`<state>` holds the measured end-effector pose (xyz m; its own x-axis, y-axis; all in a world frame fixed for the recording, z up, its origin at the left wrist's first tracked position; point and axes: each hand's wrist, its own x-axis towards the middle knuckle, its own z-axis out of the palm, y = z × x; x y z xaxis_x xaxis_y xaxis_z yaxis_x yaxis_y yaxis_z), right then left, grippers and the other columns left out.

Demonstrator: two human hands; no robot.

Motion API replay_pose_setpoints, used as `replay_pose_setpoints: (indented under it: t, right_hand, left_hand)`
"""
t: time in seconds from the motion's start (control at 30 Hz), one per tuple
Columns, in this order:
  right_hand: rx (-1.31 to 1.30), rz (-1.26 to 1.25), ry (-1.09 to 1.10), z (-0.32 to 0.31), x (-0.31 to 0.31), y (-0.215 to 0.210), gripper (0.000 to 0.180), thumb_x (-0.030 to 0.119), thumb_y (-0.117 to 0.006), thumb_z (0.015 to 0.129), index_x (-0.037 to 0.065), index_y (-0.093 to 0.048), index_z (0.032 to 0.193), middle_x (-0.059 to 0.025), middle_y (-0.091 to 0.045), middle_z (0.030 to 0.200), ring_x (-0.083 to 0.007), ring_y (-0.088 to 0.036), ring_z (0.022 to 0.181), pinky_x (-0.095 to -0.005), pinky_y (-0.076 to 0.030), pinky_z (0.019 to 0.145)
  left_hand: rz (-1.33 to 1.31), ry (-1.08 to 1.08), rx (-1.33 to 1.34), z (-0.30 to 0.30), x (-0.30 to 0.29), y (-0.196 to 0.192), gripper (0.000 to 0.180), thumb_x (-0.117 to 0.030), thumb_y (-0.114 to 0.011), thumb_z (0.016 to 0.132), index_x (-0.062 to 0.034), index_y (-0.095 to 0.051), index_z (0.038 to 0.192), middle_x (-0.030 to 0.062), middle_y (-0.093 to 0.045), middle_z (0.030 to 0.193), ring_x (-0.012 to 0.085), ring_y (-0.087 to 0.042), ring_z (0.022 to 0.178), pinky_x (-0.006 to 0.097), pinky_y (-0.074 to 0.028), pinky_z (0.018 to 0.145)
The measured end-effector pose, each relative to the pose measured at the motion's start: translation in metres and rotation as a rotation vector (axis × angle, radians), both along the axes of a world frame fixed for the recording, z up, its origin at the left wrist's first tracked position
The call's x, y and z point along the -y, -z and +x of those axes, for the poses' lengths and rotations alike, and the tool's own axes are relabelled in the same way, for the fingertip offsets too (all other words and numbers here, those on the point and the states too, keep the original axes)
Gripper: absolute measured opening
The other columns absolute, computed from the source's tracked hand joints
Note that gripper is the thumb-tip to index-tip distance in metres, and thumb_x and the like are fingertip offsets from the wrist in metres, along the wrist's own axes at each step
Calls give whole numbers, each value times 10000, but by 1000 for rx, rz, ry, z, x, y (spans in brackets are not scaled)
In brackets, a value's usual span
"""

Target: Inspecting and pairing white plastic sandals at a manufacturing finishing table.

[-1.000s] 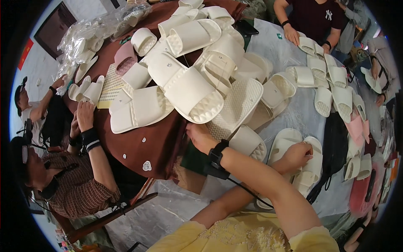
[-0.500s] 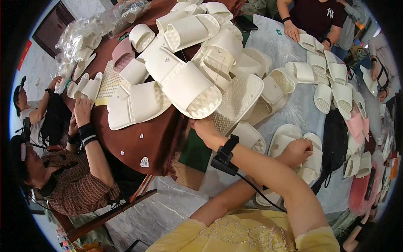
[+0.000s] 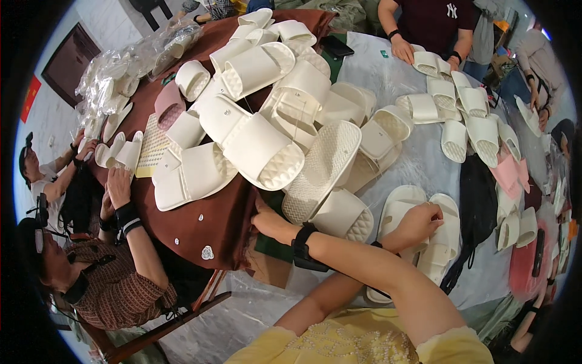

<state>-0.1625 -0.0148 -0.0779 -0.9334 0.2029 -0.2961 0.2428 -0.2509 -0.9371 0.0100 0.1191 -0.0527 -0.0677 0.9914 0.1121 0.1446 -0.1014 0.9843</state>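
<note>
1. Slippers of cream colour lie in a big heap on the round table (image 3: 212, 224), which is covered with a brown cloth on its near side and a grey plastic sheet toward 3 o'clock.
2. The left hand (image 3: 267, 219) reaches under the heap at its lower edge; it touches the brown cloth just below an upside-down slipper (image 3: 321, 167) whose ribbed sole faces up. Its fingers are hidden by the cloth and the slippers, so I cannot tell how far they are curled or if they grip something.
3. A black wrist band (image 3: 303, 249) sits on the left forearm.
4. The right hand (image 3: 418, 221) rests on a pair of cream slippers (image 3: 439, 233) lying side by side at about 4 o'clock from the heap. The fingers are bent loosely over the strap of one slipper; a firm grip is not clear.
5. One more slipper (image 3: 342, 217) lies between the two hands, touching the upside-down one.
6. At 9 o'clock another person's hand (image 3: 119, 185) lies on the table edge near a flat slipper (image 3: 194, 176).
7. At 1 o'clock, a person in a dark shirt (image 3: 433, 18) stands behind a row of slippers (image 3: 461, 103).
</note>
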Motion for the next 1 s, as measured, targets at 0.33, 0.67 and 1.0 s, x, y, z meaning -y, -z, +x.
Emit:
replay_pose_setpoints:
  t: [0.33,0.67,1.0]
  right_hand:
    - [37,-219,-194,157,-132,-158,337,218,-484,865,27,-479,1143,-80,-603,952,-110,-561,704,-211,-455,614]
    - [-29,869,310,316,-235,-62,336,140,-535,812,42,-490,1130,-131,-570,1034,-237,-548,944,-319,-426,808]
    - [16,336,302,332,-210,-79,225,200,-487,884,20,-588,972,-51,-601,733,-108,-577,651,-240,-453,598]
  left_hand:
    - [443,-97,210,10,1,30,167,-125,-599,770,-35,-548,902,82,-577,818,188,-549,735,320,-434,660]
    - [-170,-200,350,-15,-9,-9,275,-223,-560,837,-22,-517,1019,-3,-518,852,47,-454,689,181,-381,575]
    - [-281,-444,8,4,-10,-14,280,-231,-549,830,22,-544,951,121,-597,787,192,-552,661,303,-431,596]
